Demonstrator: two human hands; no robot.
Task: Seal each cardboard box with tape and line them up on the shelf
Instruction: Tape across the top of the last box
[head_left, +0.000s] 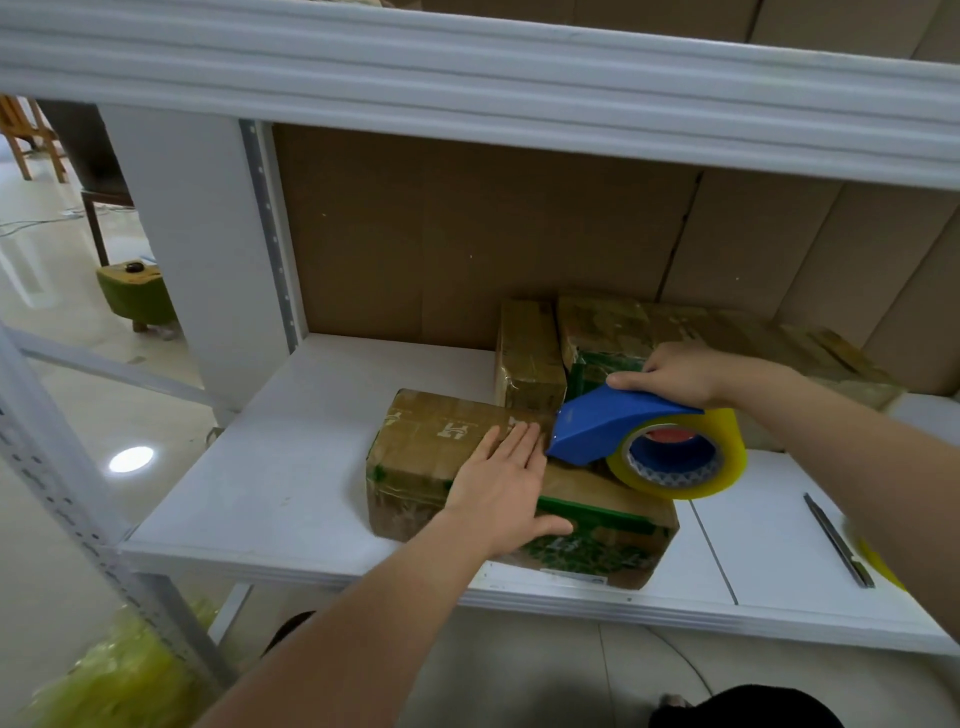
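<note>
The cardboard box you're taping sits at the front edge of the white shelf, roughly mid-width, with its near corner poking just past the lip. It's brown with green printing and already looks glossy with tape on top. Your left hand is flat on the lid, fingers straight and together, pressing down, thumb spread toward the front side. Your right hand is curled over the top of the blue tape dispenser, gripping it, with the nose of the dispenser touching the box top right beside your left fingertips. The yellowish tape roll hangs off the dispenser's right side, over the box's right end. Behind, toward the back of the shelf, are two more taped boxes, touching each other, against the cardboard backing. Off to the right near the front edge lies a thin metal blade.
</note>
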